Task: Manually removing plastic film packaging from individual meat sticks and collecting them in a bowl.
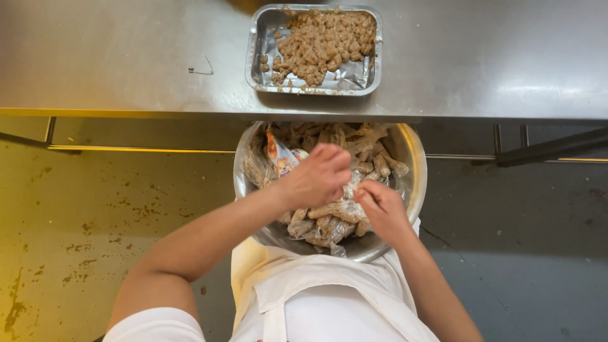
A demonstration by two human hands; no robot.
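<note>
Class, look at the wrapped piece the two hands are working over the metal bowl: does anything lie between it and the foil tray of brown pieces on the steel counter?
Nothing visible does. The left hand and right hand grip the wrapped piece over the metal bowl. The foil tray sits straight ahead on the steel counter; only the counter's front edge lies between.

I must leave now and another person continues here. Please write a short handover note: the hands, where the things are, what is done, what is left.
Left hand: over the round steel bowl on the lap, fingers on a clear-wrapped brown piece.
Right hand: pinching the same piece at its other end.
Done: the rectangular foil tray on the steel counter holds a heap of unwrapped brown pieces, roughly half full.
Left: many wrapped pieces and empty wrappers remain in the bowl.
</note>
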